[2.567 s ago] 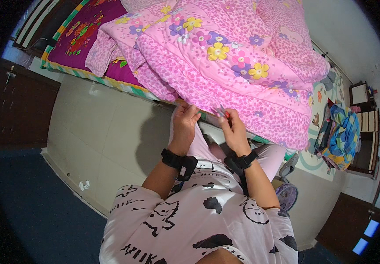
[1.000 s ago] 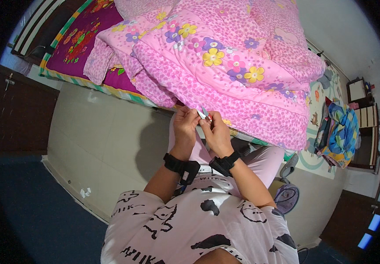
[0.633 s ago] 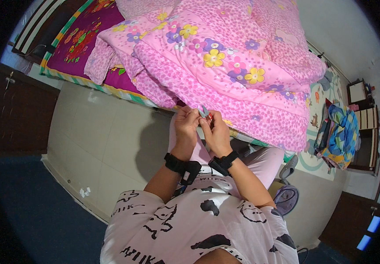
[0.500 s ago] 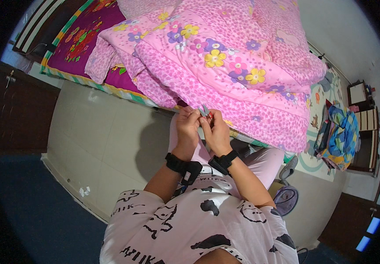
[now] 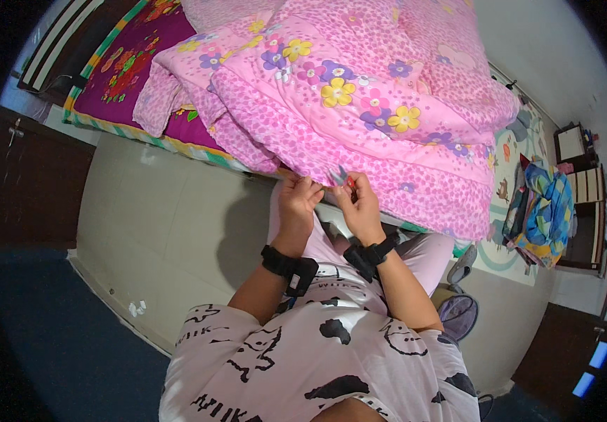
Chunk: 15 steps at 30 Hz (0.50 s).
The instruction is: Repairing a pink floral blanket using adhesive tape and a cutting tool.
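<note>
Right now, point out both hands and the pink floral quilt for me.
left hand (image 5: 298, 199), head view, on the back of the hand.
right hand (image 5: 362, 205), head view, on the back of the hand.
pink floral quilt (image 5: 360, 105), head view, on its flowered top.

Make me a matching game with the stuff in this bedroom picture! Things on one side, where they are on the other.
Things:
1. pink flowered quilt
2. black wristbands
3. pile of colourful cloth
4. small red thing

Places:
A. on both wrists
B. pinched between the fingertips
C. heaped on the bed
D. on the floor at the right

Pairs: 1-C, 2-A, 3-D, 4-B
</note>
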Available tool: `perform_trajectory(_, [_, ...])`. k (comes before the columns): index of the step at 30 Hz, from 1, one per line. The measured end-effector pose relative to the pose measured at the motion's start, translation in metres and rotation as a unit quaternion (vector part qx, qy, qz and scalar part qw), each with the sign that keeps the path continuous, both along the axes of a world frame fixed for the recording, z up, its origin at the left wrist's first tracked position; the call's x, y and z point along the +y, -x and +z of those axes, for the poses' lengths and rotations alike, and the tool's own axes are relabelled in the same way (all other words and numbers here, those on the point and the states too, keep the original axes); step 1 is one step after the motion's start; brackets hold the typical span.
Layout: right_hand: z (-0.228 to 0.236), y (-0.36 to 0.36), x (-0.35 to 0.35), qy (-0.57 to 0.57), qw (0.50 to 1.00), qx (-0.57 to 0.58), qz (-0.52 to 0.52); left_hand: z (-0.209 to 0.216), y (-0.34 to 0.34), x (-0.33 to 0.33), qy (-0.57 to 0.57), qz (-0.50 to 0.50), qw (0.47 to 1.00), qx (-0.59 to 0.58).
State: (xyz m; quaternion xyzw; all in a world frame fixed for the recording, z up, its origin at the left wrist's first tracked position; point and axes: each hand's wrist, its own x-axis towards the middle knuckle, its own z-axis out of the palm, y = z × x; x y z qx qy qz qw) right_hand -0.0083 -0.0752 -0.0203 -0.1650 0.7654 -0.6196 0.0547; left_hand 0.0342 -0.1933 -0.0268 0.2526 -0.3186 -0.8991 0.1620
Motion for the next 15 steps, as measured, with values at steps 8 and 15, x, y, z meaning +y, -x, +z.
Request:
perform_trajectory(8, [0.002, -0.012, 0.001, -0.137, 0.99, 0.009, 0.016, -0.012, 0.004, 0.002, -0.05, -0.032, 0.993, 0.101])
perform_trajectory(15, [0.008, -0.011, -0.002, -0.149, 0.989, 0.009, 0.016, -0.007, 0.004, 0.003, -0.038, -0.011, 0.996, 0.08])
